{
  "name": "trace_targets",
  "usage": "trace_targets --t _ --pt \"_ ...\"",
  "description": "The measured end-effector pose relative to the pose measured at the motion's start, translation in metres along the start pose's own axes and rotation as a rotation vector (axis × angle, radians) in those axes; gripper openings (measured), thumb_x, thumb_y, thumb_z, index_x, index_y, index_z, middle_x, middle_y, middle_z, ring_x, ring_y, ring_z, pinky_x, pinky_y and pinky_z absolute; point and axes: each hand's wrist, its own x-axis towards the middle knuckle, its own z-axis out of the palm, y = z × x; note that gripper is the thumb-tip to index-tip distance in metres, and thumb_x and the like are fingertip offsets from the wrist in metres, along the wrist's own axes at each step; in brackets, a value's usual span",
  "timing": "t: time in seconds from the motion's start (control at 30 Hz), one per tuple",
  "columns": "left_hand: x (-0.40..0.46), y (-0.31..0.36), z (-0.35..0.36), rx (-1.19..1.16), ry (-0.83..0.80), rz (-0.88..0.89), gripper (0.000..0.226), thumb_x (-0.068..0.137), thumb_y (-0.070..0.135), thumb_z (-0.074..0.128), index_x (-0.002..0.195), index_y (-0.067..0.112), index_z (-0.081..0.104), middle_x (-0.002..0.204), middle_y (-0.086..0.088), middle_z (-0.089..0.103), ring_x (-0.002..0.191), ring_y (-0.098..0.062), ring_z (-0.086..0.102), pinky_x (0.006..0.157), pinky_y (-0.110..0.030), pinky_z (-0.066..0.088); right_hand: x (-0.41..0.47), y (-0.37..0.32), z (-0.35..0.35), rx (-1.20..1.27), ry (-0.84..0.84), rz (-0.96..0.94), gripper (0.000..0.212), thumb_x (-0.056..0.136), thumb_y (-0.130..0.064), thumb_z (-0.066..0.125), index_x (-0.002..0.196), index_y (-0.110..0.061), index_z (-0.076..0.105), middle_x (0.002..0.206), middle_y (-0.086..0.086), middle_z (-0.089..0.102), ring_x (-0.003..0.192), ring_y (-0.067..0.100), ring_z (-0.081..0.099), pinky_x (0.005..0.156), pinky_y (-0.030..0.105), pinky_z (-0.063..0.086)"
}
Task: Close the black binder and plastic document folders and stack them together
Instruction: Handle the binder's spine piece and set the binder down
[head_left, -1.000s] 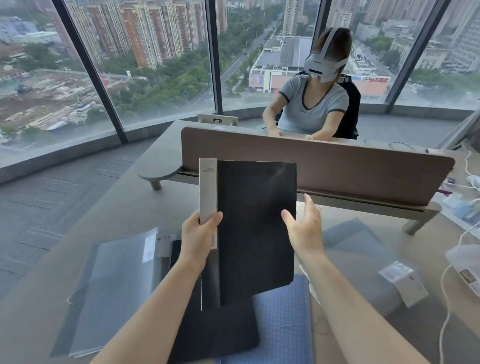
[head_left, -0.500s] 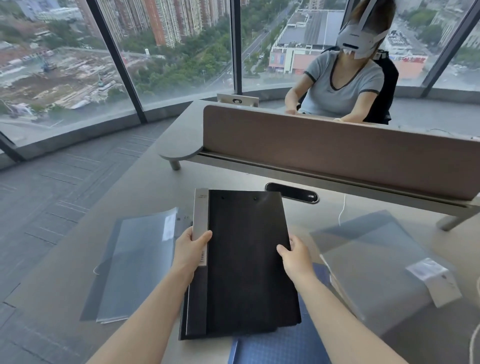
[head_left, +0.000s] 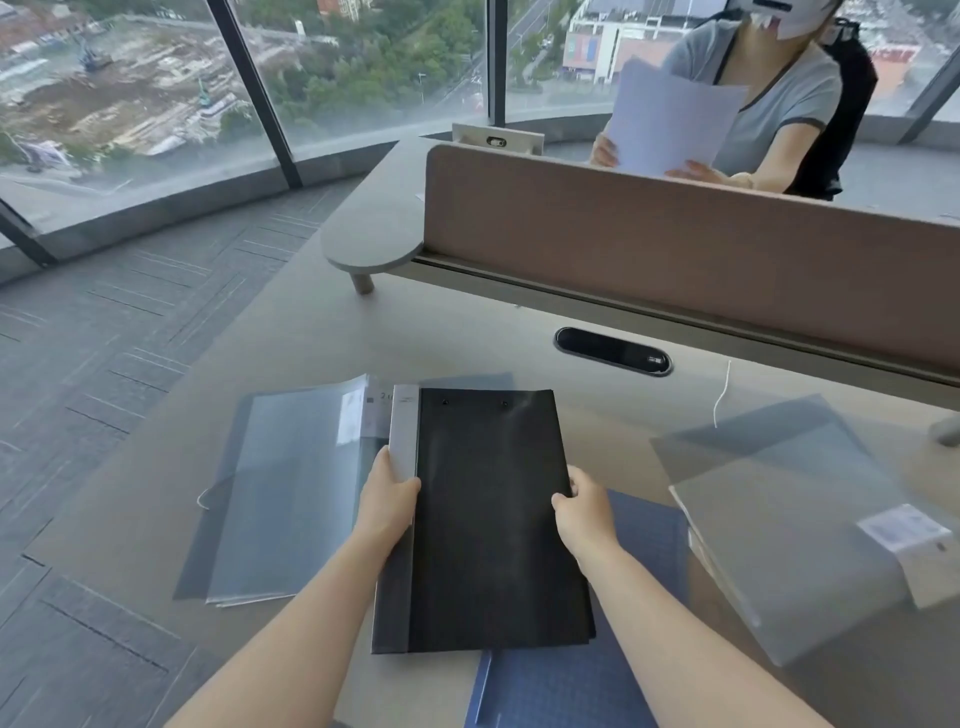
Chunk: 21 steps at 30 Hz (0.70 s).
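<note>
so, black binder (head_left: 488, 519): closed, lying flat on the desk (head_left: 156, 499), long axis running away from the person toward the divider panel (head_left: 675, 260); grey spine strip along its left edge, two small rivets near the far end.
binder underside: its near right corner overlaps a blue folder (head_left: 644, 561); its far left part lies over the edge of the clear folder on the left.
left hand (head_left: 387, 506): fingers curled around the spine edge, thumb on top of the cover, gripping the binder.
right hand (head_left: 584, 512): fingers wrapped over the right edge, thumb on top, gripping the binder too.
left clear folder (head_left: 280, 493): just beside the binder, flat, cover shut, long axis about parallel to it; papers inside show through, and a thin cord loop sticks out at its left edge.
right clear folder (head_left: 789, 525): apart from the binder, turned at an angle, a stack of sheets visible inside, white label at its near right corner.
blue folder: flat, closed, contents cannot be told.
</note>
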Motion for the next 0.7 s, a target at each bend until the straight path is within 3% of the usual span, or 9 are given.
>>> trace_targets --t 0.13,0.23,0.33,0.47,0.57,0.63,0.7 --pt "0.008 -0.008 0.002 0.051 0.030 -0.019 0.037 0.085 0.006 0.051 0.116 0.025 0.050 0.112 0.001 0.065 0.103 -0.027 0.061 0.091 -0.049 0.054 0.008 -0.002 0.004 -0.020 -0.036 -0.024 0.056 0.091 0.001 0.039 0.139 -0.027 0.049 0.128 -0.006 0.061 0.096 0.014 0.062 0.078 0.031 0.056" --pt "0.015 -0.017 0.003 0.087 0.053 -0.034 0.032 0.084 0.005 0.050 0.110 0.024 0.050 0.110 -0.001 0.064 0.104 -0.030 0.059 0.091 -0.053 0.053 0.021 0.004 0.012 -0.112 -0.025 -0.011 0.061 0.085 -0.011 0.043 0.142 -0.031 0.044 0.133 -0.001 0.057 0.107 0.022 0.061 0.083 0.039 0.058" --pt "0.014 -0.021 0.004 0.091 0.047 -0.048 0.033 0.085 0.003 0.048 0.112 0.020 0.051 0.110 -0.001 0.064 0.101 -0.028 0.059 0.085 -0.043 0.052 0.037 0.018 0.020 -0.187 0.000 0.021 0.061 0.075 -0.019 0.043 0.134 -0.031 0.051 0.121 0.004 0.059 0.104 0.028 0.061 0.083 0.045 0.059" --pt "0.013 -0.024 0.006 0.076 0.020 -0.058 0.055 0.090 0.001 0.049 0.143 0.015 0.039 0.133 0.002 0.054 0.112 -0.022 0.054 0.088 -0.030 0.045 0.027 0.009 0.020 -0.139 -0.011 0.047 0.055 0.079 -0.006 0.041 0.129 -0.025 0.055 0.117 0.006 0.061 0.090 0.025 0.065 0.062 0.033 0.052" --pt "0.015 -0.024 0.006 0.034 0.016 -0.076 0.058 0.092 0.002 0.049 0.146 0.018 0.036 0.128 0.007 0.054 0.105 -0.021 0.056 0.064 -0.019 0.042 0.028 0.010 0.020 -0.149 -0.013 0.050 0.061 0.079 -0.001 0.038 0.134 -0.025 0.052 0.121 0.005 0.061 0.094 0.026 0.065 0.056 0.026 0.045" --pt "0.019 -0.025 0.005 0.016 0.020 -0.093 0.059 0.091 0.003 0.050 0.146 0.021 0.036 0.126 0.004 0.058 0.106 -0.024 0.060 0.064 -0.023 0.046 0.029 0.012 0.020 -0.154 -0.004 0.056 0.065 0.078 0.000 0.037 0.137 -0.025 0.050 0.125 0.004 0.061 0.100 0.028 0.065 0.059 0.027 0.048" --pt "0.022 -0.026 0.004 -0.004 0.023 -0.102 0.061 0.088 0.005 0.052 0.145 0.022 0.037 0.128 0.000 0.061 0.109 -0.026 0.062 0.079 -0.035 0.054 0.030 0.015 0.020 -0.147 0.001 0.065 0.067 0.077 0.000 0.037 0.137 -0.024 0.050 0.128 0.003 0.062 0.106 0.029 0.063 0.067 0.031 0.053"
